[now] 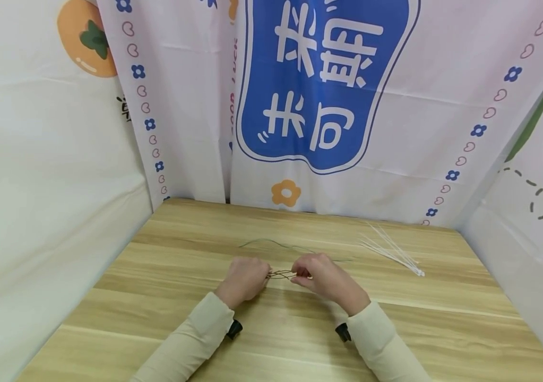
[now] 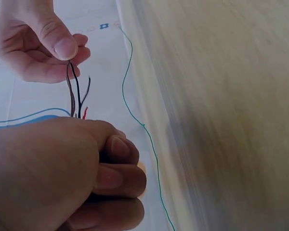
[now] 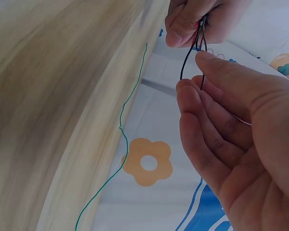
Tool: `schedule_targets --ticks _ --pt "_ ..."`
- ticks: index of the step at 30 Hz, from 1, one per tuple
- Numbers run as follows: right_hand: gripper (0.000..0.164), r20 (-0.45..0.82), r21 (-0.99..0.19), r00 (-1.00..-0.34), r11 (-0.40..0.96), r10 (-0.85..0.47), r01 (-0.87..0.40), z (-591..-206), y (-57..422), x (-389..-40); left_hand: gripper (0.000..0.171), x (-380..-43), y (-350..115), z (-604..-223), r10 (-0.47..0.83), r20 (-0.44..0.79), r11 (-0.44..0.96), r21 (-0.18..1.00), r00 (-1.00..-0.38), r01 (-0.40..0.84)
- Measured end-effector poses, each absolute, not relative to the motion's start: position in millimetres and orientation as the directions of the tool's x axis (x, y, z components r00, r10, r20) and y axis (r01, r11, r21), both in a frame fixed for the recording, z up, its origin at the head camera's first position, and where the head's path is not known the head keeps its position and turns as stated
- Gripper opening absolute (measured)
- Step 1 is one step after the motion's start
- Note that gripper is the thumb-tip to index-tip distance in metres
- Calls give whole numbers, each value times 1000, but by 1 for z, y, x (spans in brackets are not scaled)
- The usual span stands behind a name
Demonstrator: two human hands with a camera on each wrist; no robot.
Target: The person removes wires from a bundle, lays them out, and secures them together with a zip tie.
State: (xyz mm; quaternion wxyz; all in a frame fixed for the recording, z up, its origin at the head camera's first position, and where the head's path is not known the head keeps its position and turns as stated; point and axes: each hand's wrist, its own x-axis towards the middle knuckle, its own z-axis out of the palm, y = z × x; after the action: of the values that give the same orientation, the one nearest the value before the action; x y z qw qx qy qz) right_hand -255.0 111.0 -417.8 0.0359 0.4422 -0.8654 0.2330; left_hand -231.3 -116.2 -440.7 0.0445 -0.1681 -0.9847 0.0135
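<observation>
Two sleeves; left fingers grip, right fingers pinch one wire bundle; one green wire beyond

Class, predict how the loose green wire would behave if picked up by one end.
Being so thin, the green wire is probably very light. Its wavy curve and small kink suggest it bends easily yet may hold some shape.

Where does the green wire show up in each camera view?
Head: green wire below centre, running left to right.
Left wrist: green wire winding through the centre, from near the top to bottom edge.
Right wrist: green wire from upper middle to bottom edge, left of centre.
Shared landmark: left hand, gripping the dark wires.
</observation>
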Motion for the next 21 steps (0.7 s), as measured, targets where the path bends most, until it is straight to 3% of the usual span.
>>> schedule_targets --ticks 8,21 --pt "6 290 -391 -617 498 -731 -774 -415 107 -250 39 -230 -114 -438 295 26 954 -59 -955 293" --pt "6 256 -322 -532 448 -807 -834 -420 102 -248 36 -226 -109 -440 338 19 941 -34 -941 337"
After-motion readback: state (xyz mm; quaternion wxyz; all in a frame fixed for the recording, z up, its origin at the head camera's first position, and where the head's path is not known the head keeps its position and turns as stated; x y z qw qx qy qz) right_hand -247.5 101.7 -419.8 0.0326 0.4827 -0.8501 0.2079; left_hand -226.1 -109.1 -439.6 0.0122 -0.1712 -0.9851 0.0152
